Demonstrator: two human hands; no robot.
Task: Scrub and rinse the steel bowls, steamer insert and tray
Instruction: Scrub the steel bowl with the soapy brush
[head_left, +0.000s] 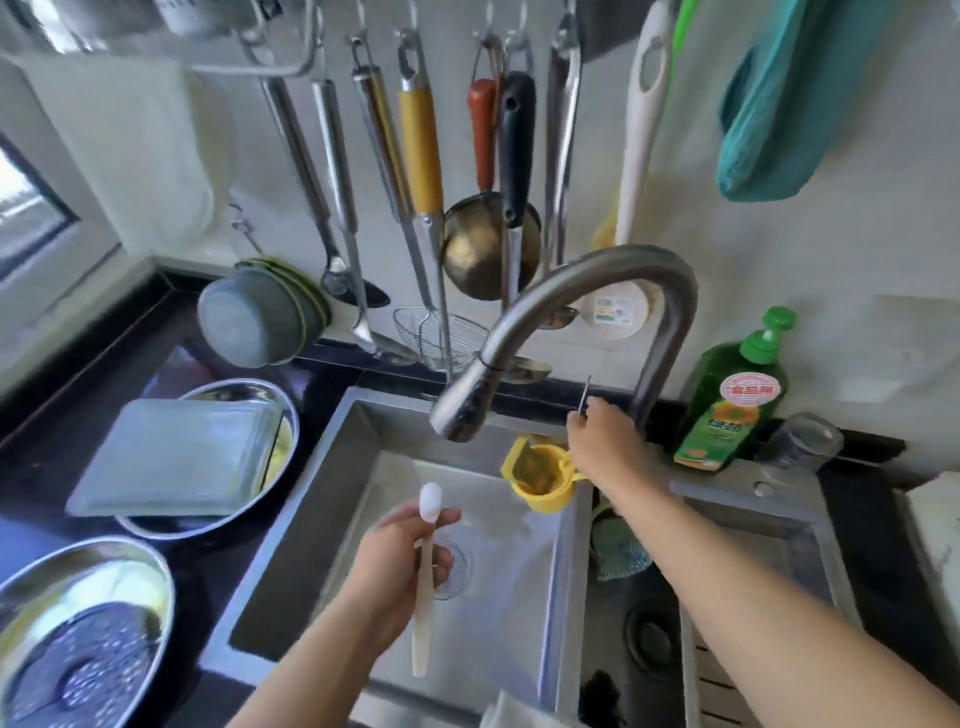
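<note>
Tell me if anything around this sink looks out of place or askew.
The steel tray lies tilted across a steel bowl on the left counter, not flat. The left hand holds a white spoon over the dry sink, unrelated to the steelware. The right hand grips the faucet lever.

green dish soap bottle — red label reading 食品用, other print too blurred

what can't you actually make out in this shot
Head view only:
- Right hand reaches to the tap lever; the fingertips' grip is too small to judge.
- No water shows; tap on or off is unclear.
- Steamer insert and its bowl are cut off by the left and bottom edges.
- The tray hides most of the bowl beneath.
- Bottle label print is blurred.
- Left hand covers part of the drain.
</note>
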